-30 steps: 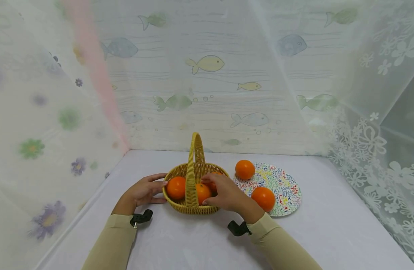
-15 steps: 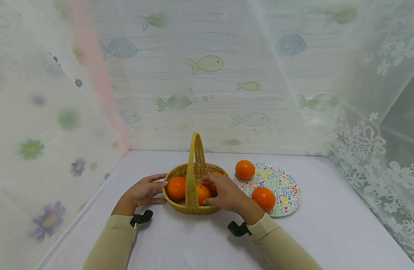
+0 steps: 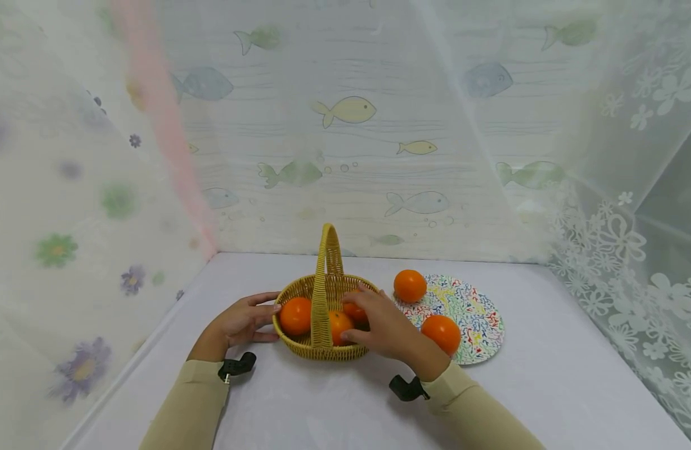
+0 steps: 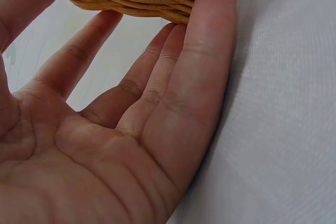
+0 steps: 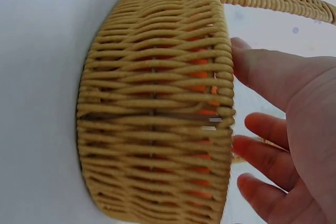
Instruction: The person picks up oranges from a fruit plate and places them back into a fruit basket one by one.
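Note:
A yellow wicker basket point(image 3: 300, 347) with a tall handle stands on the table. Inside it lie one orange point(image 3: 296, 316) left of the handle, another orange point(image 3: 336, 323) just right of it, and a third orange point(image 3: 358, 312) partly hidden behind my right hand. My left hand point(image 3: 241, 322) touches the basket's left end; in the left wrist view its long fingers reach straight to the woven wall. Over the right rim hangs my right hand point(image 3: 387, 325), its thumb overlapping the front orange. Its fingers point(image 5: 265, 163) look loose and spread above the rim in the right wrist view.
To the right lies a round mat point(image 3: 474, 300) with a colourful squiggle pattern. One orange point(image 3: 409, 286) sits at its left edge and another orange point(image 3: 441, 334) near its front, close beside my right forearm. A fish-print curtain point(image 3: 351, 144) hangs behind the white table.
My right hand has drawn back slightly to the right, its fingers lifting a little off the back orange. My left hand stays at the basket's left end. The head view has shifted slightly.

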Demonstrator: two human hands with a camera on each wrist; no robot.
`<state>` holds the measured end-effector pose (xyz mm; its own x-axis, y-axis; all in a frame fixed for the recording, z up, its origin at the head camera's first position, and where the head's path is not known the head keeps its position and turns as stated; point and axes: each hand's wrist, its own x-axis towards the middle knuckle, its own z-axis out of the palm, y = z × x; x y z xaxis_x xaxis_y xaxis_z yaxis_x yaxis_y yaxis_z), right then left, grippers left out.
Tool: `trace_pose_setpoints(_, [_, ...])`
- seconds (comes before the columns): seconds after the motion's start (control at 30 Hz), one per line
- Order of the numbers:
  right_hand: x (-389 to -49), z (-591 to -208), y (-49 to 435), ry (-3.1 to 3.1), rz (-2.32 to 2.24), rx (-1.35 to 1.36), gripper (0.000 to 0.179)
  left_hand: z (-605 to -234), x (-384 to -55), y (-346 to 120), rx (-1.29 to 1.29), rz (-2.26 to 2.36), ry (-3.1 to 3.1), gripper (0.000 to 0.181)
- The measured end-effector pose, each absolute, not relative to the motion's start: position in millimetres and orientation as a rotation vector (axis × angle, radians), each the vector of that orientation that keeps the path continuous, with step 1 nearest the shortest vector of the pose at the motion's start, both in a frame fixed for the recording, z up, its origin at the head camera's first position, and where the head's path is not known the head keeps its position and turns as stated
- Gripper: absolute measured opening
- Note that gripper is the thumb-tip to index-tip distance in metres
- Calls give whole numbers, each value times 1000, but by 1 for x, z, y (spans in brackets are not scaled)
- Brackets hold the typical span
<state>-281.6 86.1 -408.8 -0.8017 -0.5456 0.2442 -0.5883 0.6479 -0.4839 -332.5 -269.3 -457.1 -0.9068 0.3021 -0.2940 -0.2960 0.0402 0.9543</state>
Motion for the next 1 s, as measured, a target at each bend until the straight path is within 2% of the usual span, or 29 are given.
trace_pose_setpoints(0.37, [-275, -405, 112, -2753, 883, 863, 66, -458, -333, -269, -4, 1913, 1921, 71])
trace_pose_setpoints(1.0, [-268, -412, 193, -2812, 683, 722, 63, -457, -332, -269, -10, 1902, 1926, 69])
